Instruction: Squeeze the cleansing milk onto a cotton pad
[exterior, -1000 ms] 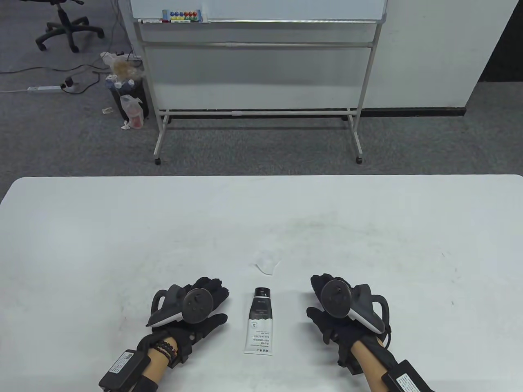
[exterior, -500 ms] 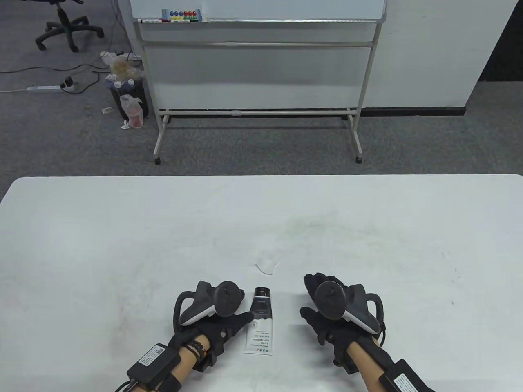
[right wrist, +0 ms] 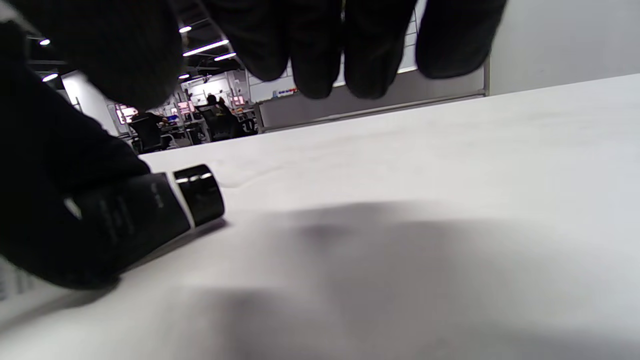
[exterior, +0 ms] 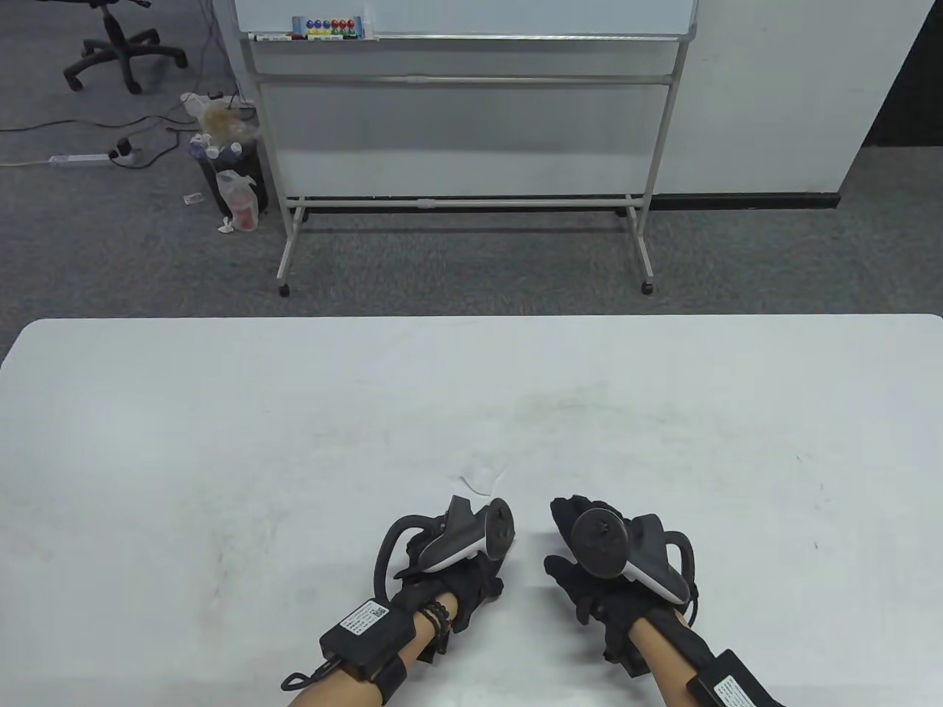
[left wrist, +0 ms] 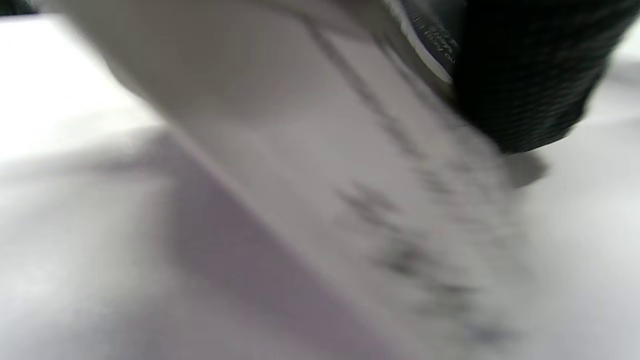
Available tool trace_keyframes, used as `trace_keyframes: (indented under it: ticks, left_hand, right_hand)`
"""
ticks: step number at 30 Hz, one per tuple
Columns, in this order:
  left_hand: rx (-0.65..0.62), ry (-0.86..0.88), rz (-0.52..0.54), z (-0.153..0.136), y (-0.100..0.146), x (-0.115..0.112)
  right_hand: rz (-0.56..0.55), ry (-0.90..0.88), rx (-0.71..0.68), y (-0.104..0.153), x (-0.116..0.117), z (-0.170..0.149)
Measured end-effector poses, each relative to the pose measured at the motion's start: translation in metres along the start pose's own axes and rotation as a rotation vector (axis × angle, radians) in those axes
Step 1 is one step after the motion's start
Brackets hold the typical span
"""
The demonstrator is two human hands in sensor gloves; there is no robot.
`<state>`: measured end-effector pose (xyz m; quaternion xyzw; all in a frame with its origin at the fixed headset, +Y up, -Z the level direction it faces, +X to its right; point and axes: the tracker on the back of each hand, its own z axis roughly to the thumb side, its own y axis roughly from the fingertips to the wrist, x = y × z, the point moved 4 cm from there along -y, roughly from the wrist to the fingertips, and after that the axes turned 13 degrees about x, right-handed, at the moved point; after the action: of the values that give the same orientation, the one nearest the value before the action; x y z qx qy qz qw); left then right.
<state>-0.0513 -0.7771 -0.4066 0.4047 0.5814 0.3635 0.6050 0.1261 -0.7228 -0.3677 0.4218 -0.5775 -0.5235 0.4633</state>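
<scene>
The cleansing milk tube is hidden under my left hand (exterior: 482, 571) in the table view. The right wrist view shows its dark body and black cap (right wrist: 200, 195) low over the table, with my left hand's gloved fingers (right wrist: 55, 210) wrapped around the body. The left wrist view shows the tube's white end (left wrist: 320, 165) close and blurred, with a gloved finger (left wrist: 525, 75) on it. The white cotton pad (exterior: 482, 479) lies on the table just beyond the left hand. My right hand (exterior: 589, 545) rests palm down to the right of the tube, holding nothing.
The white table (exterior: 221, 412) stretches far to both sides and beyond the pad. A whiteboard on a wheeled stand (exterior: 464, 110) stands on the carpet past the far edge, with a bin (exterior: 228, 177) and an office chair (exterior: 121, 51) to the left.
My left hand has moved right from beside the tube to over it and has taken hold of it, turning onto its side. The right hand has hardly moved.
</scene>
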Motion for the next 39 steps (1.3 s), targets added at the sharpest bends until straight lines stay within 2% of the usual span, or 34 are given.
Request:
trace_keyframes:
  ticks: [5,6,9,12,16,22,30,32,36,37,38,39]
  left_hand:
    - [-0.022,0.082,-0.029,-0.010,-0.002,0.000]
    - [-0.047,0.096,-0.005,-0.013,0.001,0.001]
    - [-0.143,0.142,0.194,-0.021,0.022,0.018]
    - [-0.246,0.220,0.150,-0.027,0.038,0.022]
    - [-0.288,0.242,0.236,-0.036,0.063,0.027]
    - [-0.339,0.357,0.274,-0.055,0.076,0.019]
    - [-0.380,0.256,0.360,-0.049,0.082,0.016]
    - [-0.378,0.244,0.389,-0.047,0.084,0.016]
    - [-0.377,0.250,0.373,-0.046,0.083,0.020]
    - [-0.380,0.222,0.373,-0.047,0.083,0.020]
    - [-0.411,0.195,0.384,-0.049,0.085,0.022]
    - [-0.440,0.246,0.368,-0.049,0.086,0.024]
  right_hand:
    - [0.002,0.015,-0.022,0.002,0.002,0.006]
    - [-0.005,0.016,-0.029,0.003,0.002,0.007]
    - [-0.033,0.007,-0.052,0.006,-0.001,0.012]
    - [-0.080,-0.044,-0.134,0.013,-0.004,0.023]
    - [-0.113,-0.116,-0.220,0.025,-0.008,0.044]
    - [-0.153,-0.115,-0.294,0.041,-0.011,0.066]
    - [-0.277,-0.008,-0.264,0.051,-0.001,0.087]
    - [-0.280,0.025,-0.257,0.050,0.000,0.091]
    - [-0.270,0.014,-0.253,0.048,-0.001,0.092]
    - [-0.345,0.029,-0.232,0.049,-0.008,0.088]
    - [-0.380,0.032,-0.276,0.046,-0.011,0.085]
    - [-0.320,-0.013,-0.272,0.042,-0.014,0.083]
